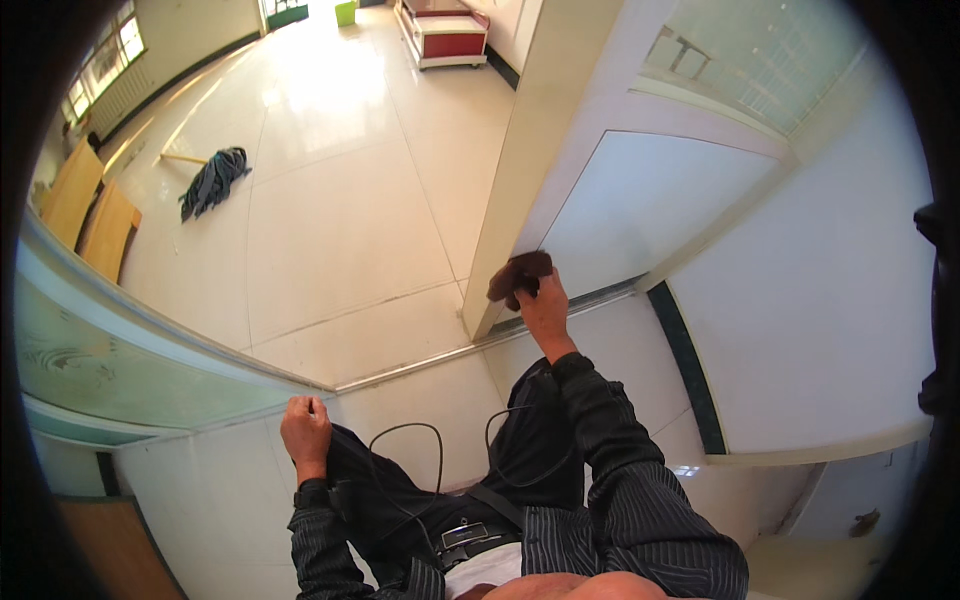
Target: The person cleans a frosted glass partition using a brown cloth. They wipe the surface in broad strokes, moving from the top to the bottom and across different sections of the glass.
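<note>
My right hand (545,311) grips a brown cloth (520,277), which lies against the lower edge of a pale door frame (517,195), close to a white lower panel (637,202). On the other side, my left hand (307,431) is curled in a loose fist over my knee, near the end of a frosted glass door panel (135,375); nothing shows in it. A metal floor track (409,367) runs across the doorway between my two hands. I am low down, with both knees bent and a thin black cable looping over my legs.
Beyond the doorway, a mop with dark strips (215,182) lies on the tiled floor. Wooden boards (109,229) stand at the left, near a person at the edge. Farther back are a red and white cabinet (452,41) and a green bin (345,13). A white wall (810,300) rises at the right.
</note>
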A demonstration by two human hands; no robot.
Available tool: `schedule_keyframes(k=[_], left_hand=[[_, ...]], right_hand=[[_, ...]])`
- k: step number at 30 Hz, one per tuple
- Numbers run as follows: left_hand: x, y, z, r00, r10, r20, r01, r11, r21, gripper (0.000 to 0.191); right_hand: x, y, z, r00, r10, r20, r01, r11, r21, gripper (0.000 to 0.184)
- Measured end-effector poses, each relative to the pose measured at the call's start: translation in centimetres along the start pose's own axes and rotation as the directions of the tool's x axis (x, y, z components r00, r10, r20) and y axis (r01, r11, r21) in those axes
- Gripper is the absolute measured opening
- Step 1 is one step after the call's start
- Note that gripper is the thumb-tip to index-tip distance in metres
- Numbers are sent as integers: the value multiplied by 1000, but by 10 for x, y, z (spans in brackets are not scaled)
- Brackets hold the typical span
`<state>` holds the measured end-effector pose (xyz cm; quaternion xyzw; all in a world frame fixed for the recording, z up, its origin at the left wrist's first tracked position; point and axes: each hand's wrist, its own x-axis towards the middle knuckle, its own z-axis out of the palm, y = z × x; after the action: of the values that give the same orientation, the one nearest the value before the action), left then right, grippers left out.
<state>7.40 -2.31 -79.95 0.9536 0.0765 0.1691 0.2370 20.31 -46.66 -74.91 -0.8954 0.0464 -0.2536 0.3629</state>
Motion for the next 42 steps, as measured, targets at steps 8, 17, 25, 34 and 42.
schedule_keyframes(k=[8,17,25,34,42], left_hand=[[3,-3,1,999,22,38,-23,999,24,21],[3,4,4,999,0,41,-2,999,46,23],[3,0,3,1000,17,17,-17,1000,-12,22],[9,8,12,997,41,62,-41,999,5,20],[6,8,9,998,34,43,-34,999,0,21]], right_hand=[[77,-75,-76,797,-445,-409,453,887,-84,42],[158,-85,-139,543,-702,-460,607,707,-362,48],[213,-35,-207,646,-146,-749,128,988,-82,42],[140,-116,-139,671,-581,-461,512,813,-279,48],[139,-79,-119,767,-173,-618,353,918,181,33]])
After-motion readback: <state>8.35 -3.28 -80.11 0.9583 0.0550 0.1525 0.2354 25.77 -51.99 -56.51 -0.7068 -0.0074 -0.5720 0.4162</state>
